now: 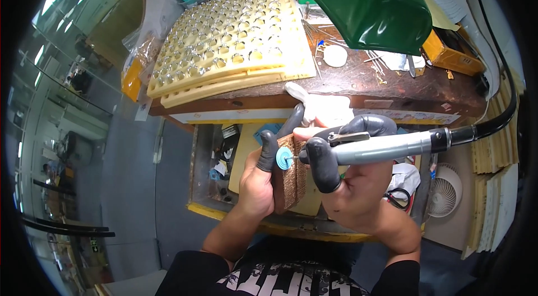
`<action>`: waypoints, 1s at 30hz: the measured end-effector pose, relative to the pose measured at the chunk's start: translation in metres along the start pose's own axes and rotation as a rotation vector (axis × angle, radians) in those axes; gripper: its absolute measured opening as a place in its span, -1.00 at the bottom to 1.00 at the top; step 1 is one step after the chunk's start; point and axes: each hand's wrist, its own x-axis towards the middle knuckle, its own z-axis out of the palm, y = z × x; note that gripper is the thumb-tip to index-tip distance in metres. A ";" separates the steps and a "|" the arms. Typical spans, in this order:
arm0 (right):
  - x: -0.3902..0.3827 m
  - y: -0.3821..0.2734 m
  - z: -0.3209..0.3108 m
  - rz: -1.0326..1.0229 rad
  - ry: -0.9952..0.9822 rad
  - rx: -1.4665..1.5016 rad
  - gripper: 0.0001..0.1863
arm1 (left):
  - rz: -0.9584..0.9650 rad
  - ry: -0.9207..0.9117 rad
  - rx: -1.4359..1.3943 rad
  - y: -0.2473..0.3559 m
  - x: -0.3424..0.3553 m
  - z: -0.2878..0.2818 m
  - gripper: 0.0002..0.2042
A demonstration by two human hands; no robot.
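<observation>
My right hand (358,181), with black finger covers, grips a grey rotary handpiece (386,149) lying nearly level and pointing left. At its tip sits a small light-blue disc (284,158) with a stepped, round shape. My left hand (259,187), also with dark finger covers, holds a brown rough-faced block (292,195) upright. In front of the block's upper part is the disc; whether they touch I cannot tell. Just beyond my fingers, a white wrapped piece (328,108) juts from the bench edge.
Stacked yellowish trays (224,80) hold many shiny rings on the dark wooden bench (386,90). A green lamp shade (364,5) hangs over the back. From the handpiece a black cable (513,94) curves up right. Below is an open drawer (202,206); a white fan (445,190) stands right.
</observation>
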 end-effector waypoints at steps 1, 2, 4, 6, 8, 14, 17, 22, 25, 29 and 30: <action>0.000 0.000 0.000 0.001 0.000 0.002 -0.82 | -0.004 -0.012 -0.030 0.000 0.000 -0.001 -0.42; 0.001 0.000 -0.001 0.002 -0.004 0.014 -0.83 | -0.005 -0.011 -0.029 -0.001 0.000 -0.002 -0.42; 0.003 -0.003 -0.002 0.005 -0.009 0.028 -0.83 | 0.012 0.002 -0.022 -0.002 0.000 -0.003 -0.42; 0.006 -0.007 -0.002 -0.029 0.014 -0.026 -0.83 | 0.014 0.007 -0.016 0.000 0.000 0.000 -0.42; 0.006 -0.004 -0.004 -0.031 -0.018 -0.037 -0.83 | 0.016 0.007 -0.012 -0.001 0.000 0.000 -0.42; 0.004 -0.005 -0.001 -0.004 0.003 0.026 -0.82 | 0.022 0.043 -0.022 -0.005 -0.001 -0.006 -0.42; 0.001 -0.010 -0.004 0.031 -0.058 0.019 -0.84 | 0.033 0.029 0.054 -0.003 -0.003 -0.007 -0.42; -0.001 -0.004 -0.001 0.061 0.008 0.021 -0.82 | 0.011 0.001 0.000 -0.002 -0.001 -0.001 -0.42; 0.003 -0.004 -0.003 -0.015 0.014 -0.053 -0.82 | 0.019 0.030 0.030 0.000 0.000 0.003 -0.41; 0.005 -0.005 -0.001 -0.013 0.025 -0.024 -0.82 | 0.023 0.011 0.026 0.000 0.001 -0.003 -0.41; 0.006 -0.007 0.000 0.002 0.044 0.012 -0.82 | 0.016 0.006 0.036 0.000 0.001 -0.004 -0.41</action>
